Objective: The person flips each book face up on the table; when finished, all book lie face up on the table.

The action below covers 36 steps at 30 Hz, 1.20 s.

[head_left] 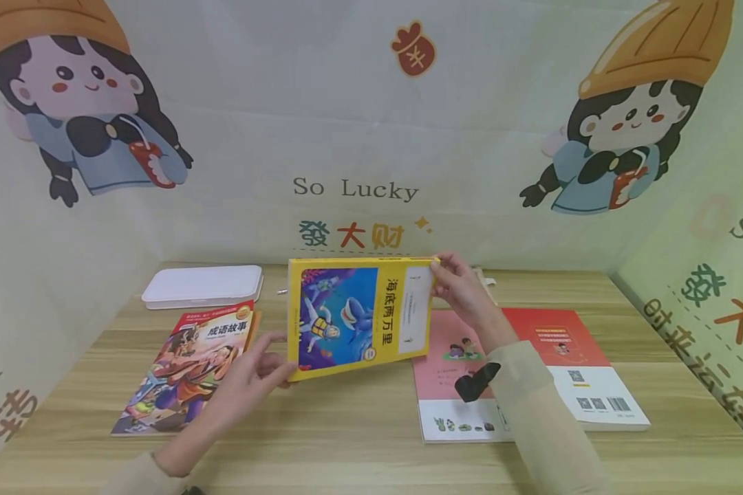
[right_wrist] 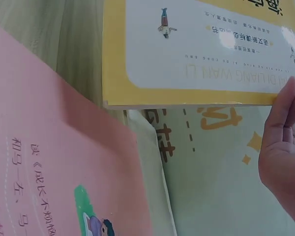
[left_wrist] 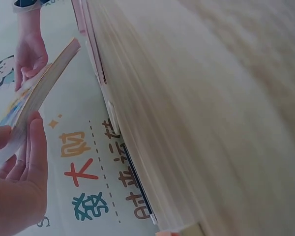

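A yellow-bordered book point(head_left: 402, 357) with an undersea picture on its cover is held up above the table, turned sideways and tilted. My left hand point(head_left: 250, 378) pinches its lower left corner, thumb on the cover side. At the upper right corner, my right hand point(head_left: 467, 292) grips the book between thumb and fingers. In the left wrist view the book's page edges point(left_wrist: 51, 73) run between the left hand point(left_wrist: 24, 182) and the other hand. The right wrist view shows the yellow cover border point(right_wrist: 187, 96) with the right hand point(right_wrist: 285, 152) at its edge.
A colourful storybook point(head_left: 188, 371) lies at the left, below a white case point(head_left: 201, 285). On the right lie a pink-and-white book point(head_left: 448, 330) and a red-and-white book point(head_left: 594, 371), partly behind the right forearm. A printed cloth point(head_left: 359, 124) hangs at the table's back.
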Motion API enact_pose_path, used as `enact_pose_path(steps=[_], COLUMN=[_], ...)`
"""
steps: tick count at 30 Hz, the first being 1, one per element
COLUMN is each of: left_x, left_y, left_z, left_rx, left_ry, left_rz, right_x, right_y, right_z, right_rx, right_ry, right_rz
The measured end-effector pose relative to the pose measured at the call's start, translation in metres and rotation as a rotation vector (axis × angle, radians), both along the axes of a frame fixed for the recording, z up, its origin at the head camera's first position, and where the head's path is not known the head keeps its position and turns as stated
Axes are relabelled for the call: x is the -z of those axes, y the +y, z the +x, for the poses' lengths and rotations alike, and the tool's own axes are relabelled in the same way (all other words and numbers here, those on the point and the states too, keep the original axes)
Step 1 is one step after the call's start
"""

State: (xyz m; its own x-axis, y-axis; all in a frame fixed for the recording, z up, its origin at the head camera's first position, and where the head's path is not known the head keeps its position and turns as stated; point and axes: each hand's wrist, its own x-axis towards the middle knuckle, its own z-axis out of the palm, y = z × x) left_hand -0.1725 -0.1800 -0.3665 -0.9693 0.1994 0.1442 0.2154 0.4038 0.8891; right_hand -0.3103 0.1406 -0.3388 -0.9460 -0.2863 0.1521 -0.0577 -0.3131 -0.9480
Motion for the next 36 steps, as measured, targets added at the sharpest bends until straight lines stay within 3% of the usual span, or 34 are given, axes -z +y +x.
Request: enact_pose_path(steps=[5, 9, 15, 21, 26, 30, 33, 36], left_x=[0.000, 0.000, 0.000, 0.002, 0.003, 0.004, 0.004, 0.002], left_y=[-0.001, -0.003, -0.005, -0.005, -0.007, -0.011, -0.013, -0.015], left_z=[0.001, 0.002, 0.001, -0.001, -0.003, -0.004, -0.005, -0.005], left_rx=[0.012, 0.010, -0.003, -0.007, -0.033, 0.018, 0.063, 0.066], left_ry=[-0.026, -0.079, -0.123, -0.134, -0.162, -0.171, -0.180, -0.193], left_rz=[0.062, 0.164, 0.264, 0.374, 0.386, 0.387, 0.353, 0.303], right_x=[0.001, -0.001, 0.003, 0.011, 0.015, 0.017, 0.020, 0.024], right_y=[-0.003, -0.003, -0.001, 0.000, 0.000, 0.000, 0.002, 0.005], right_z=[0.001, 0.002, 0.006, 0.011, 0.014, 0.013, 0.012, 0.011], right_rx=[0.011, 0.020, 0.008, -0.075, -0.120, -0.109, -0.120, -0.157], right_ry=[-0.039, -0.056, -0.064, -0.032, 0.005, 0.021, 0.023, 0.037], right_rz=[-0.001, 0.022, 0.205, 0.359, 0.478, 0.535, 0.541, 0.508])
